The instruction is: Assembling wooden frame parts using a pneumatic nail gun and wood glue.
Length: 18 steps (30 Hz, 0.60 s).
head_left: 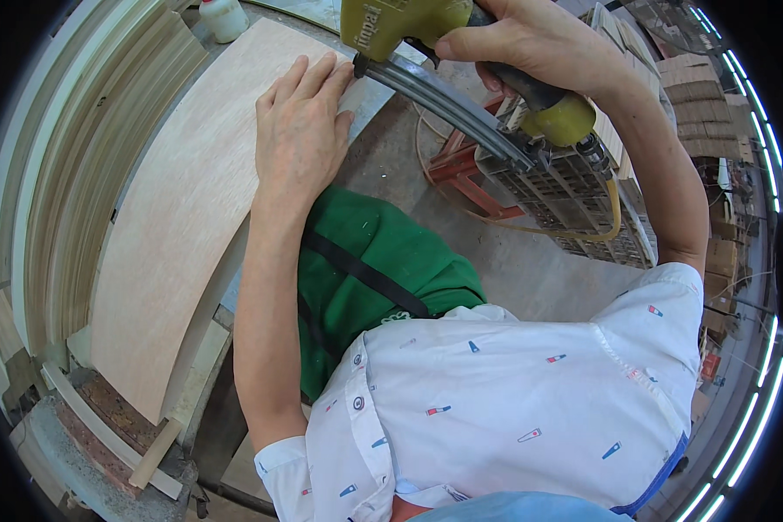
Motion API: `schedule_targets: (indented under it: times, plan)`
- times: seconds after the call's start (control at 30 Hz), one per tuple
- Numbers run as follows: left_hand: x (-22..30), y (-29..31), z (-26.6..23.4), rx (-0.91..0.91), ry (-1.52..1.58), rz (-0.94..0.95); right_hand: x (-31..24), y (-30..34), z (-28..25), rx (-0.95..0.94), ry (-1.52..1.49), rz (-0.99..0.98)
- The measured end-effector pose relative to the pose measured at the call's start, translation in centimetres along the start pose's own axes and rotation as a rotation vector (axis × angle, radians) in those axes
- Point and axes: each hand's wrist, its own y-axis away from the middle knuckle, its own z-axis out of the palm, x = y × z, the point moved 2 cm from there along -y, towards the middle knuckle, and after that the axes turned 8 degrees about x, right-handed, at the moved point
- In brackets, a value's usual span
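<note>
My right hand (544, 48) is wrapped round the handle of a yellow-green and black air nail gun (404, 22). Its long grey magazine slants down to the right, and a hose is attached at the handle's end. The gun's nose is at the far right end of a thin, pale plywood panel (170, 217), close to my left fingertips; whether it touches the wood, I cannot tell. My left hand (303, 130) lies on the panel with fingers stretched out, pressing near its far end. The panel's underside is hidden.
Stacked wood strips (87, 165) stand along the left. A white bottle (224, 19) sits behind the panel. To the right are a red stool (465, 174), a plastic crate (574, 204) and a trailing yellow air hose (613, 228). Loose wood pieces (157, 452) lie at the lower left.
</note>
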Motion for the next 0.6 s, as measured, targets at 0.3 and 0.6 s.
schedule_targets:
  times: [0.3, 0.6]
  plan:
    - [-0.07, -0.11, -0.03, -0.07, -0.009, -0.028, -0.26, -0.38, 0.11, -0.047, 0.057, -0.001]
    - [-0.05, 0.22, 0.17, 0.017, -0.006, -0.01, -0.24, -0.24, 0.44, -0.009, 0.073, 0.013]
